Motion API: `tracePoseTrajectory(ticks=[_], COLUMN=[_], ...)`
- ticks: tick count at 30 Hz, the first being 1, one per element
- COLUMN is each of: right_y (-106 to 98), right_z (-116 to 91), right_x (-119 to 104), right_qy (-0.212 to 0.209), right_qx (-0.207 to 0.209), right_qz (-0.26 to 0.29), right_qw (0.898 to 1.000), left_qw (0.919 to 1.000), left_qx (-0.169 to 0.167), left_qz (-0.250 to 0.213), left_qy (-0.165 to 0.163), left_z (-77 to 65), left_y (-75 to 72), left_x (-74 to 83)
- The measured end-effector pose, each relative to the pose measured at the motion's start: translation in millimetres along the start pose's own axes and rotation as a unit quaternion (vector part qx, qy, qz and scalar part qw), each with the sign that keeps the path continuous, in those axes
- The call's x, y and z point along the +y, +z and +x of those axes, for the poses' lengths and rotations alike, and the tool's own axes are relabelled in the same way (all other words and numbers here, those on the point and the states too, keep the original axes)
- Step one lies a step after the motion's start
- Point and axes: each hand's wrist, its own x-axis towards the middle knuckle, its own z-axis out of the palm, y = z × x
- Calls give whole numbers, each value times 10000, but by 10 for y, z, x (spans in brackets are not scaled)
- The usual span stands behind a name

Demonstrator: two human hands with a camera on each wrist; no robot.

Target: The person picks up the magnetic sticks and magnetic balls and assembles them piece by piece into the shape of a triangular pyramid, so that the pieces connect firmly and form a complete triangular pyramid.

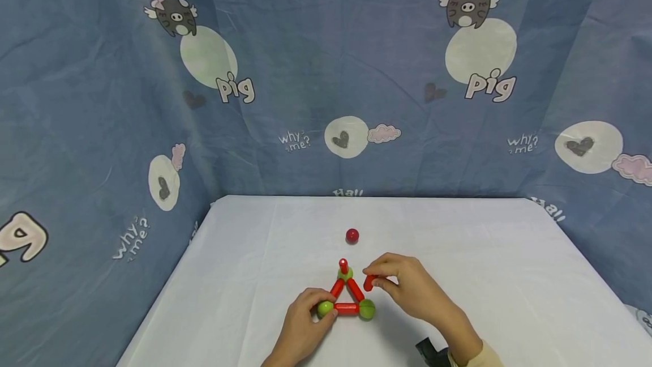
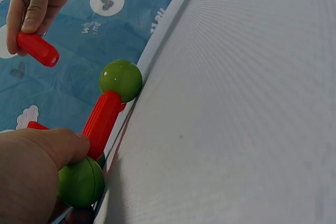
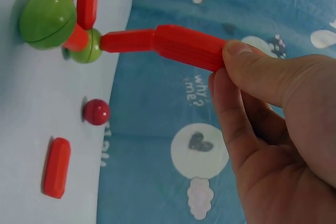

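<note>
On the white table lies a triangle of three green balls and red rods [image 1: 347,308]. Another red rod [image 1: 343,267] rises from its far green ball [image 1: 345,276]. My left hand [image 1: 304,321] grips the near left green ball [image 2: 81,182], thumb by the adjoining rod [image 2: 102,121]. Fingertips and thumb of my right hand [image 1: 407,285] pinch one end of a loose red rod [image 3: 189,47], held raised and tilted right of the far corner. In the right wrist view its free end overlaps the tip of the rising rod [image 3: 128,40]. The near right green ball [image 1: 367,309] is untouched.
A small red ball [image 1: 352,235] sits on the table beyond the triangle. In the right wrist view a spare red rod [image 3: 56,168] lies on the white table [image 1: 254,254]. Blue printed cloth [image 1: 305,72] hangs behind and along the sides.
</note>
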Motion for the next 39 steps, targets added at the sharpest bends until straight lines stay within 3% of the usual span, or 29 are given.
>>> tracePoseTrajectory(ticks=[9, 39], right_y=[55, 154], right_z=[16, 35], right_x=[-4, 29], right_qy=[-172, -184], right_qx=[-364, -668], right_qz=[-12, -183], right_qw=[9992, 9974], left_qw=[10000, 10000], left_qx=[-10, 51], left_qz=[-16, -28], left_qy=[-24, 68], left_z=[1, -1], left_y=[-1, 4], left_x=[6, -5])
